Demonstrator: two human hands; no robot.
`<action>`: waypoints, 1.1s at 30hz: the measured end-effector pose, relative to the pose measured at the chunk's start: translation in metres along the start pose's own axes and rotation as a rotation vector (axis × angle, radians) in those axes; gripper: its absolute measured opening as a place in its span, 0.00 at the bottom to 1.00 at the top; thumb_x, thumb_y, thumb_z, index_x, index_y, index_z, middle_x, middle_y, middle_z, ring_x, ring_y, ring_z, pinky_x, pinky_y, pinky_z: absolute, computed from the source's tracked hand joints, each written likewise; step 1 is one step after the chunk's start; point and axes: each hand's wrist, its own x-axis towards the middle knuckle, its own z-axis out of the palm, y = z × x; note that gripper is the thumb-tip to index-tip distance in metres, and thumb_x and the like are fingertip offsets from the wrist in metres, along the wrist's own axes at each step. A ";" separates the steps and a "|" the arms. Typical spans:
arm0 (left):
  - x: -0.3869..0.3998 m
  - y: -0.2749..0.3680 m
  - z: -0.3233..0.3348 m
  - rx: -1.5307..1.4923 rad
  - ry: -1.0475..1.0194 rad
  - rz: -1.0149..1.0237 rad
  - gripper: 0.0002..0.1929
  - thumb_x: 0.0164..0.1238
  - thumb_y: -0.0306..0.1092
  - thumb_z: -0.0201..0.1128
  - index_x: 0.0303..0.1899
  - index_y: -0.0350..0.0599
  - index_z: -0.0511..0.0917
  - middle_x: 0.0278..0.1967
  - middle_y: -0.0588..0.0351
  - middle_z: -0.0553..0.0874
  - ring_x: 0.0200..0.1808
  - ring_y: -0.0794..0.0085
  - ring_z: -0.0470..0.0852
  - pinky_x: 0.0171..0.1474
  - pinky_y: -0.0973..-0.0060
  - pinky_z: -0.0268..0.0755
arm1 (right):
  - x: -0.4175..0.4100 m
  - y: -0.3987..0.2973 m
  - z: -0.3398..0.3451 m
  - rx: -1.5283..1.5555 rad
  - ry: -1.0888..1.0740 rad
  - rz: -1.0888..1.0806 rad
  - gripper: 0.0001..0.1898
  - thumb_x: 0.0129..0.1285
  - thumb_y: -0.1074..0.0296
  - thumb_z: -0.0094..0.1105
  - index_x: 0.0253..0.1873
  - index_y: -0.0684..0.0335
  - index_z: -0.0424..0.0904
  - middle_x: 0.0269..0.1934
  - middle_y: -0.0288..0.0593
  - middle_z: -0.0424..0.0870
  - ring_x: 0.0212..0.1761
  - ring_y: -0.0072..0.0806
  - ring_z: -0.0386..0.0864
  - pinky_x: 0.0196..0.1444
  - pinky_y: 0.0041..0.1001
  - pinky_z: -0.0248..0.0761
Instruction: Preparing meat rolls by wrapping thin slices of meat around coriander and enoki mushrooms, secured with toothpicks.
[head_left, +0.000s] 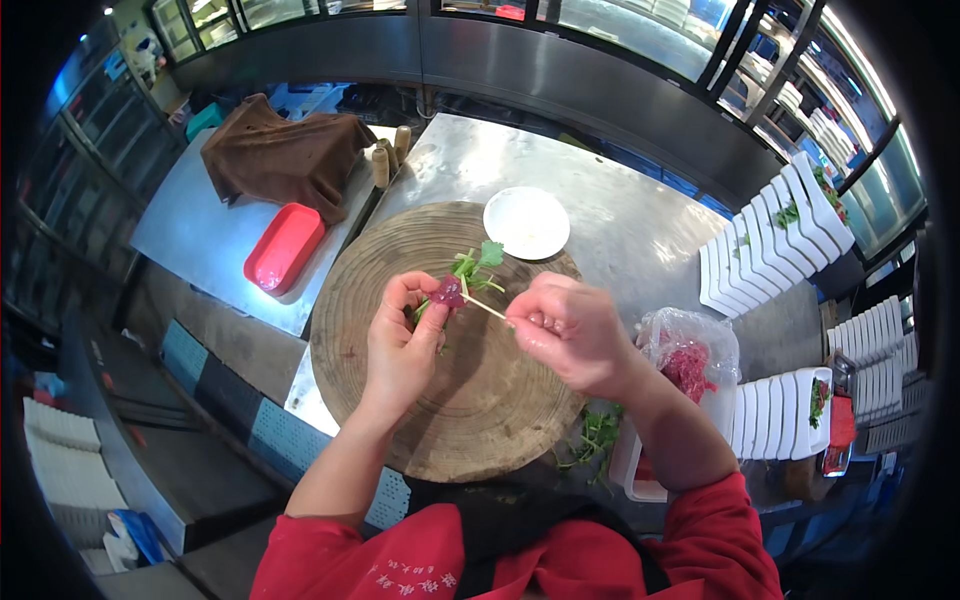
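Observation:
Above a round wooden chopping block (480, 420), my left hand (407, 330) pinches a slice of raw red meat (448, 291) wrapped about a bunch of leafy green herb stems (471, 264). A thin wooden skewer (486, 306) runs from the meat to my right hand (574, 330), whose fingers are closed on its other end. How deep the skewer's tip sits in the meat is hidden. A white plate (527, 223) lies at the block's far right edge. Beside my right forearm is a plastic-lined container (724, 405) with shredded-looking raw red meat (686, 369).
Loose green herbs (596, 439) lie right of the block. White trays stand stacked (772, 232) at the right, some with greens and meat. On the left table are a red tray (285, 247), a brown cloth (281, 157) and several skewer bundles (381, 166).

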 end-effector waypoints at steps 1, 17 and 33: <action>-0.002 0.003 0.003 0.000 -0.011 0.004 0.08 0.71 0.27 0.55 0.48 0.46 0.69 0.41 0.60 0.79 0.34 0.84 0.75 0.28 0.87 0.63 | -0.002 -0.003 0.001 -0.006 0.010 0.000 0.04 0.56 0.76 0.59 0.37 0.67 0.80 0.27 0.44 0.78 0.26 0.32 0.77 0.29 0.27 0.69; -0.043 0.005 0.036 0.092 -0.017 0.170 0.08 0.73 0.26 0.52 0.49 0.41 0.69 0.40 0.58 0.78 0.31 0.85 0.72 0.31 0.86 0.67 | -0.050 -0.027 -0.006 -0.088 -0.016 0.179 0.05 0.53 0.75 0.59 0.33 0.69 0.80 0.24 0.46 0.77 0.25 0.32 0.76 0.29 0.28 0.68; -0.063 0.011 0.082 -0.271 -0.100 -0.097 0.04 0.71 0.27 0.55 0.42 0.46 0.70 0.36 0.59 0.81 0.29 0.85 0.75 0.28 0.88 0.66 | -0.105 -0.030 -0.024 0.034 0.164 0.283 0.05 0.53 0.74 0.59 0.32 0.69 0.79 0.23 0.48 0.76 0.24 0.33 0.76 0.29 0.30 0.67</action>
